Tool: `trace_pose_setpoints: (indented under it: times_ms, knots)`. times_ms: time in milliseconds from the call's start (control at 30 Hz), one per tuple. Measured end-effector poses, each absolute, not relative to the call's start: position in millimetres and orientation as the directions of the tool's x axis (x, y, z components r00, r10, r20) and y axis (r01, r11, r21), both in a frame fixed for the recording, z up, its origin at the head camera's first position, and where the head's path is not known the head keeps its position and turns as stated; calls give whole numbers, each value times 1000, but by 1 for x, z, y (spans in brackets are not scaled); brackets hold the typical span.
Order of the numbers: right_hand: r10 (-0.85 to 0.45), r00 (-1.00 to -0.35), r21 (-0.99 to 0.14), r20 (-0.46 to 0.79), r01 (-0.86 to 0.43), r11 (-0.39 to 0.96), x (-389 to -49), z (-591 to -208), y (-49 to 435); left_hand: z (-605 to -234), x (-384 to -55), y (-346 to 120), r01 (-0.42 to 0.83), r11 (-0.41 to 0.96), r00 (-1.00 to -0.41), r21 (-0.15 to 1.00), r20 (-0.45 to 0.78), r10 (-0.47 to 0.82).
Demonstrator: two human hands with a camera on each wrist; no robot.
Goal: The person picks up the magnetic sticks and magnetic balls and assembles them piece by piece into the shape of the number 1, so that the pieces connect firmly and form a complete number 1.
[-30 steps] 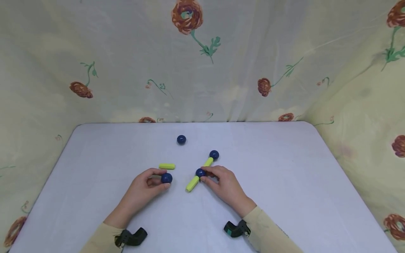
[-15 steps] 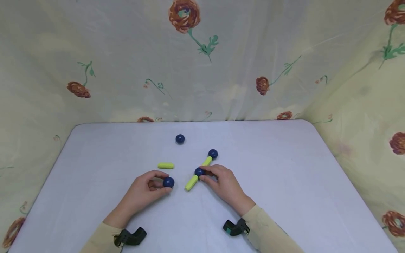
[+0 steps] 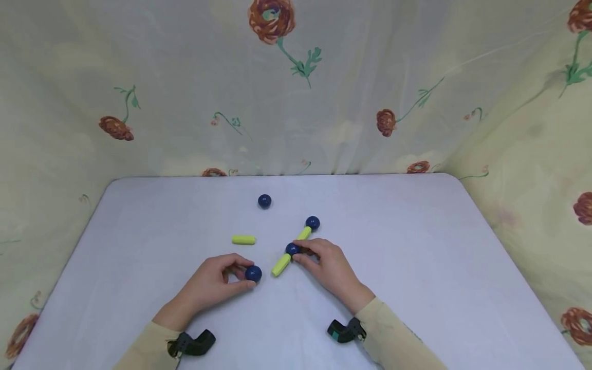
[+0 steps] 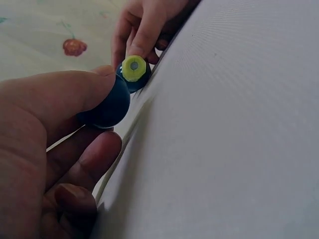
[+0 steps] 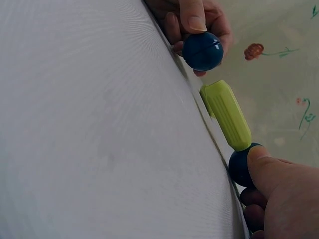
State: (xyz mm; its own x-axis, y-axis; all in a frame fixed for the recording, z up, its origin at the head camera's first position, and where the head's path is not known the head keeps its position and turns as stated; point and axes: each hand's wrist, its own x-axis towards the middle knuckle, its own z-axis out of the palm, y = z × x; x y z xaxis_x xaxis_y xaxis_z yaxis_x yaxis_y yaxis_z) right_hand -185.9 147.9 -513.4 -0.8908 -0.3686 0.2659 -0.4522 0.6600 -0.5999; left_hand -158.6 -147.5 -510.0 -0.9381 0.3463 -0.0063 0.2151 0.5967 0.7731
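My left hand (image 3: 215, 285) pinches a dark blue ball (image 3: 253, 273) between thumb and fingers, just left of a joined chain. A seam line runs across this ball (image 5: 203, 51) in the right wrist view. My right hand (image 3: 330, 267) pinches the chain's middle blue ball (image 3: 292, 249). From that ball a yellow-green stick (image 3: 281, 265) points toward the left hand, its free end apart from the held ball. A grey disc shows in the stick's end face (image 4: 134, 65) in the left wrist view. Another stick (image 3: 304, 233) links the middle ball to a far blue ball (image 3: 312, 222).
A loose yellow-green stick (image 3: 243, 240) lies beyond the left hand. Farther back sits a single blue ball (image 3: 264, 201). The white table (image 3: 393, 231) ends at a flowered curtain (image 3: 351, 103). Black wrist devices (image 3: 191, 343) are strapped over both sleeves.
My left hand has moved the blue ball toward me and to the right, nearer the free end of the stick. The right hand stays at the chain's middle ball.
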Motion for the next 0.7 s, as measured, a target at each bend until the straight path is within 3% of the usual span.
trace_pose_setpoints:
  times_ms: [700]
  knots:
    - [-360, -897, -605, 257, -440, 663, -186, -515, 149, -505, -150, -137, 307, 612, -913, 729, 43, 407]
